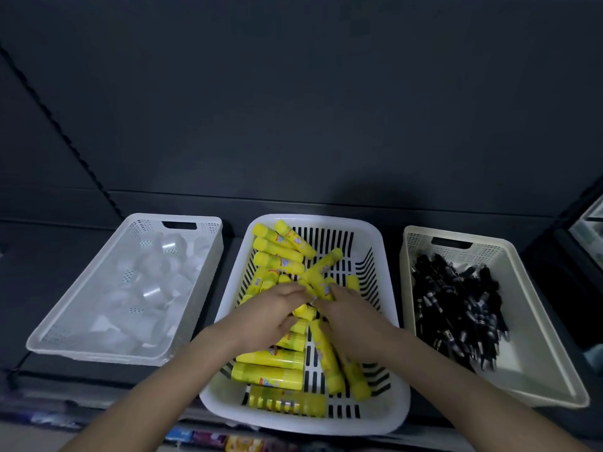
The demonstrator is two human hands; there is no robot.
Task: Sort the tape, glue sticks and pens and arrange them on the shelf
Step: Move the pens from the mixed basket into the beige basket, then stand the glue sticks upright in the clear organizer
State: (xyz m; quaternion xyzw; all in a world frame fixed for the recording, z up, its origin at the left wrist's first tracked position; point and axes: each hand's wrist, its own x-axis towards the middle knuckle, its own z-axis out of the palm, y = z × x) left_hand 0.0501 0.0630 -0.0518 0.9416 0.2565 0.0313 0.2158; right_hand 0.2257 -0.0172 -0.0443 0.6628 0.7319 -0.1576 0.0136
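Three baskets stand side by side on a dark shelf [326, 203]. The middle white slotted basket [385, 256] holds several yellow glue sticks [277, 259]. Both hands are inside it. My left hand [270, 316] and my right hand [352, 321] lie over the pile with their fingertips meeting on glue sticks near the middle; the fingers curl around some sticks. The left white basket [98, 288] holds several clear tape rolls [151, 293]. The right cream basket [535, 321] holds a heap of black pens [456, 305].
The dark back wall of the shelf unit rises behind the baskets. Below the shelf's front edge, coloured packages [212, 440] show on a lower level. A perforated upright strip [65, 138] runs diagonally at the left.
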